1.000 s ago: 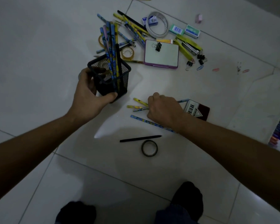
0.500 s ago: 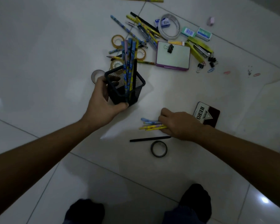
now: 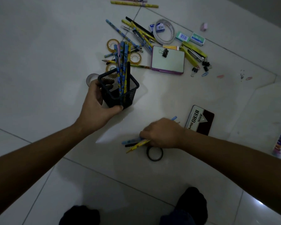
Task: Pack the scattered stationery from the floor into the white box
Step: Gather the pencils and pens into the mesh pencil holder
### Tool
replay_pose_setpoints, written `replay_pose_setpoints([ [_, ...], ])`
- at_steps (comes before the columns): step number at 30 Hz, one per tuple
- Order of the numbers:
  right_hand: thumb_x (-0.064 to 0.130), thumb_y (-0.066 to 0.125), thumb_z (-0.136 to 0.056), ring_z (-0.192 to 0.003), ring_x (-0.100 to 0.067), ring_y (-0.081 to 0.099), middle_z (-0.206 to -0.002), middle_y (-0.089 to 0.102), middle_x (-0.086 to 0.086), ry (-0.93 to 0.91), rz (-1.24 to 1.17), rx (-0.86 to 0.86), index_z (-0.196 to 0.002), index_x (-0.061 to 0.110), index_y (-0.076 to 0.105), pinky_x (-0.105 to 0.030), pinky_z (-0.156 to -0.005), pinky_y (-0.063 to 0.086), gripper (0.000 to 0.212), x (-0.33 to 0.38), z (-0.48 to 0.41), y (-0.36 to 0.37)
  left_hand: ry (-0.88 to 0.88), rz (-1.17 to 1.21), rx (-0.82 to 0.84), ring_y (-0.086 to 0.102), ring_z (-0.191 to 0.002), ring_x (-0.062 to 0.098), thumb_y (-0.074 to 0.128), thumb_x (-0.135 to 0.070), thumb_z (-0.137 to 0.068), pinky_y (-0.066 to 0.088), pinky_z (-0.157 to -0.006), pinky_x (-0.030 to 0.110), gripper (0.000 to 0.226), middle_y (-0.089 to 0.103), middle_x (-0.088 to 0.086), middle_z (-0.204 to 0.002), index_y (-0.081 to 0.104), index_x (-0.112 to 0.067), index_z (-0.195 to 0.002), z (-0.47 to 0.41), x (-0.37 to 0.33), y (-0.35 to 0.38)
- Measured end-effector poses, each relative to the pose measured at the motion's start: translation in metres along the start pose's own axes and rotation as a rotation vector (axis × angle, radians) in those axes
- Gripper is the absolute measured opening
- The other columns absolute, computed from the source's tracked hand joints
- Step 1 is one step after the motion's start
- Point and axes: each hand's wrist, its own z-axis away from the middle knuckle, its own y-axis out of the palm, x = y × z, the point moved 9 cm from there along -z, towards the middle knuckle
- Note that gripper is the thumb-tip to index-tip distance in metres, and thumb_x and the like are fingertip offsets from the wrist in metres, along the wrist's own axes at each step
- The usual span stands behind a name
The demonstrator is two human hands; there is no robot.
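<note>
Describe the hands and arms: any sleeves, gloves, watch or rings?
Left hand and right hand are bare: no gloves, and no rings or watch visible in the dim light. The left forearm and right forearm are uncovered up to the frame edge; no sleeve shows.

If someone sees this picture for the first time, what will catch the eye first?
The left hand grips a black mesh holder with tall pencils standing in it, near the middle. Lower right, the right hand grips a pencil bundle, beside a black tape ring.
</note>
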Motion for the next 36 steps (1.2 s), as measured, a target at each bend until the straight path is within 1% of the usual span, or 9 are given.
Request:
replay_pose_setpoints([
  [5,0.037,0.074,-0.067,-0.045,-0.026,0.058,-0.064,0.060,-0.006,0.029,0.063,-0.029,-0.074,0.012,0.058,-0.024,-0.037,0.036,0.030,0.000,-0.008,0.003,-0.002,0.023,-0.018,0.051,-0.129,0.010,0.077,0.000,-0.065,0.041,-0.109,0.032,0.078,0.054,-0.002,-0.133,0.042,-0.030,-0.127,-0.001,0.002,-0.005],
  [10,0.048,0.048,-0.080,-0.048,-0.027,0.057,-0.075,0.061,-0.003,0.142,0.009,-0.164,-0.083,0.016,0.056,-0.027,-0.039,0.039,0.033,-0.036,0.012,-0.020,-0.007,0.054,-0.038,0.051,-0.127,0.006,0.079,-0.016,-0.061,0.041,-0.108,0.027,0.076,0.056,-0.019,-0.128,0.044,-0.035,-0.125,0.000,0.002,-0.009],
  [14,0.055,0.042,-0.088,-0.053,-0.026,0.057,-0.089,0.060,-0.001,0.073,-0.060,-0.091,-0.094,0.019,0.059,-0.028,-0.042,0.041,0.041,-0.030,0.018,-0.010,-0.019,0.062,-0.052,0.052,-0.127,0.006,0.079,-0.018,-0.060,0.041,-0.108,0.030,0.076,0.057,-0.019,-0.127,0.044,-0.033,-0.126,0.000,0.006,-0.014],
  [17,0.050,0.041,-0.085,-0.051,-0.027,0.059,-0.085,0.062,-0.001,0.152,-0.084,-0.105,-0.090,0.018,0.063,-0.027,-0.041,0.040,0.039,-0.030,0.017,-0.012,-0.010,0.064,-0.045,0.052,-0.126,0.006,0.078,-0.017,-0.060,0.042,-0.106,0.026,0.075,0.056,-0.017,-0.127,0.044,-0.032,-0.126,0.000,0.005,-0.013],
  [21,0.063,0.049,-0.083,-0.057,-0.023,0.061,-0.083,0.061,0.003,0.113,-0.053,-0.033,-0.085,0.022,0.062,-0.026,-0.044,0.040,0.042,-0.019,0.012,-0.006,-0.010,0.051,-0.035,0.052,-0.127,0.009,0.078,-0.015,-0.061,0.042,-0.107,0.030,0.076,0.054,-0.010,-0.131,0.044,-0.027,-0.128,0.000,0.008,-0.012],
  [28,0.044,0.054,-0.088,-0.080,-0.031,0.063,-0.097,0.062,-0.006,0.122,-0.150,0.150,-0.096,0.014,0.062,-0.034,-0.060,0.044,0.032,-0.011,0.007,0.004,-0.029,0.023,-0.026,0.051,-0.127,0.006,0.079,-0.008,-0.063,0.041,-0.107,0.027,0.079,0.054,-0.011,-0.132,0.041,-0.024,-0.131,-0.001,0.009,-0.009],
  [30,0.042,0.052,-0.085,-0.080,-0.027,0.061,-0.092,0.062,-0.005,0.288,-0.299,0.142,-0.094,0.014,0.060,-0.032,-0.063,0.041,0.030,-0.027,0.011,-0.001,-0.037,0.029,-0.031,0.051,-0.127,0.006,0.080,-0.017,-0.061,0.041,-0.107,0.026,0.079,0.055,-0.013,-0.130,0.042,-0.027,-0.129,0.000,0.008,-0.009],
  [33,0.022,0.057,-0.086,-0.051,-0.012,0.049,-0.057,0.053,0.006,0.714,-0.914,-0.147,-0.073,0.013,0.061,-0.027,-0.052,0.036,0.017,-0.071,0.029,-0.023,-0.053,0.030,-0.036,0.052,-0.126,0.004,0.080,-0.019,-0.060,0.042,-0.106,0.023,0.078,0.056,-0.018,-0.128,0.044,-0.029,-0.127,0.000,0.009,-0.009],
  [36,0.016,0.045,-0.092,-0.050,-0.019,0.042,-0.059,0.051,-0.008,0.901,-1.464,-0.404,-0.063,0.013,0.058,-0.031,-0.052,0.033,0.032,-0.089,0.031,-0.045,-0.063,0.013,-0.022,0.051,-0.125,0.001,0.080,-0.010,-0.064,0.041,-0.104,0.017,0.079,0.056,-0.017,-0.129,0.042,-0.025,-0.131,0.000,0.010,-0.005],
])
